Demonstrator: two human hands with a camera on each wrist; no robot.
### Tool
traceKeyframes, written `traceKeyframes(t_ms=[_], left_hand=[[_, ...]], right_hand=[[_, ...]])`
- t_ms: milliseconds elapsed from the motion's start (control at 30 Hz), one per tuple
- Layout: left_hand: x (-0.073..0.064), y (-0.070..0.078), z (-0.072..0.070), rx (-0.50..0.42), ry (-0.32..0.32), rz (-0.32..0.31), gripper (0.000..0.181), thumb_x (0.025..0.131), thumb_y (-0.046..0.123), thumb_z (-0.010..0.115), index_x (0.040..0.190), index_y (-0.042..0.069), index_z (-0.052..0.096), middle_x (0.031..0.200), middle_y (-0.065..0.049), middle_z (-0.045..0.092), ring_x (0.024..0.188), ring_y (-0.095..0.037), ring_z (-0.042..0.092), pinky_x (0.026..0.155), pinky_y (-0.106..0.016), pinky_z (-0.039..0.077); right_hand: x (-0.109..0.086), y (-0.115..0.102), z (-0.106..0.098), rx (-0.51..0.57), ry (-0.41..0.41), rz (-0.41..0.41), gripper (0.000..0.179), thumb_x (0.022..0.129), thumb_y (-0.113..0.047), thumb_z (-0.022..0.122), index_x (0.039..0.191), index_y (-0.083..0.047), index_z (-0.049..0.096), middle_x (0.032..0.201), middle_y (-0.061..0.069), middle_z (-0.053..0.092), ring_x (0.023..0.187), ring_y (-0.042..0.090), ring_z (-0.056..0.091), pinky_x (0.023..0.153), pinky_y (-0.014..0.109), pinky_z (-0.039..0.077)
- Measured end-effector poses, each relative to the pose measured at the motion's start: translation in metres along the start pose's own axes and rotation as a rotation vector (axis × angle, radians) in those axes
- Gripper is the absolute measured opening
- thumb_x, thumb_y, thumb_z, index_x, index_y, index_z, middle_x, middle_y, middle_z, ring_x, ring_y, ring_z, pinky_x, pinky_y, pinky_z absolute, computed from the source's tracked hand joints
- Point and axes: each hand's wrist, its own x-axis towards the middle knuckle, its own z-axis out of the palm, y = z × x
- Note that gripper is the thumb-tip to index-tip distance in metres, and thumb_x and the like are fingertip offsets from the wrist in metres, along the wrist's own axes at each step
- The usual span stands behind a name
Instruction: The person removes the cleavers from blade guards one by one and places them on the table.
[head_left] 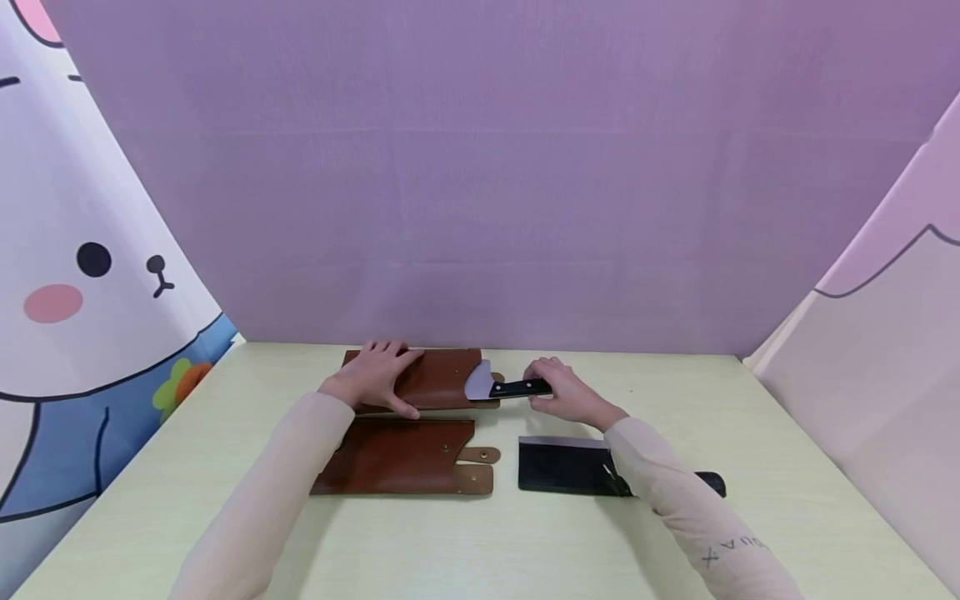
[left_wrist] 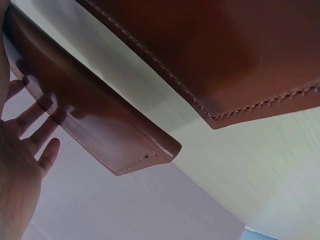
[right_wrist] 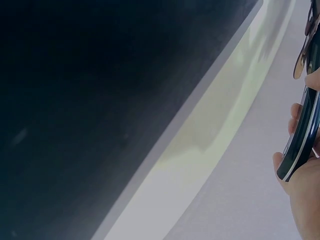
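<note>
A brown leather sheath [head_left: 438, 375] lies at the back of the table, with the blade [head_left: 477, 382] of a knife partly inside its right end. My left hand [head_left: 378, 375] rests across this sheath, fingers at the far edge and thumb at the near one. In the left wrist view, its fingers [left_wrist: 37, 130] are spread and nearly straight along the stitched edge. With my right hand [head_left: 567, 392] I hold the rear of the knife's riveted black handle [head_left: 517, 388]. The right wrist view shows the fingers curled round that handle [right_wrist: 300, 135].
Nearer me lies a second brown sheath [head_left: 408, 458] with snap straps [head_left: 480, 455] at its right end. Right of it is a black-bladed cleaver [head_left: 562, 467], its middle hidden under my right sleeve [head_left: 660, 475]. A purple backdrop [head_left: 480, 183] stands behind the table [head_left: 420, 550].
</note>
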Motion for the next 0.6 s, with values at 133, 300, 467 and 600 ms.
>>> traceKeyframes(t_ms=[133, 300, 467, 600], left_hand=[[0.0016, -0.0010, 0.0013, 0.002, -0.016, -0.016, 0.106, 0.059, 0.071, 0.067, 0.140, 0.010, 0.036, 0.132, -0.019, 0.042, 0.123, -0.038, 0.037, 0.101, -0.056, 0.026], [0.0041, -0.0033, 0.0036, 0.016, -0.023, -0.026, 0.106, 0.059, 0.070, 0.068, 0.141, 0.011, 0.035, 0.132, -0.018, 0.042, 0.123, -0.037, 0.037, 0.101, -0.055, 0.026], [0.0040, -0.0044, 0.0055, 0.023, 0.007, -0.008, 0.106, 0.058, 0.071, 0.068, 0.138, 0.008, 0.039, 0.128, -0.018, 0.044, 0.120, -0.038, 0.039, 0.099, -0.055, 0.027], [0.0027, -0.0033, 0.0041, 0.010, -0.001, -0.016, 0.105, 0.059, 0.070, 0.068, 0.139, 0.008, 0.038, 0.130, -0.019, 0.043, 0.122, -0.039, 0.037, 0.102, -0.056, 0.025]], right_hand=[[-0.0008, 0.0015, 0.0000, -0.008, 0.010, -0.009, 0.022, 0.076, -0.010, 0.065, 0.097, -0.009, 0.058, 0.090, 0.002, 0.059, 0.088, 0.021, 0.048, 0.080, 0.041, 0.037], [-0.0019, 0.0023, -0.0009, -0.009, 0.018, -0.016, 0.023, 0.075, -0.009, 0.065, 0.097, -0.008, 0.058, 0.090, 0.002, 0.060, 0.086, 0.020, 0.048, 0.079, 0.038, 0.037], [-0.0035, 0.0043, -0.0019, -0.006, 0.018, -0.014, 0.022, 0.076, -0.009, 0.065, 0.097, -0.009, 0.058, 0.090, 0.002, 0.060, 0.087, 0.019, 0.048, 0.080, 0.038, 0.038], [-0.0049, 0.0066, -0.0026, 0.004, 0.023, -0.020, 0.022, 0.076, -0.009, 0.065, 0.097, -0.009, 0.059, 0.091, 0.002, 0.060, 0.088, 0.019, 0.048, 0.081, 0.039, 0.038]])
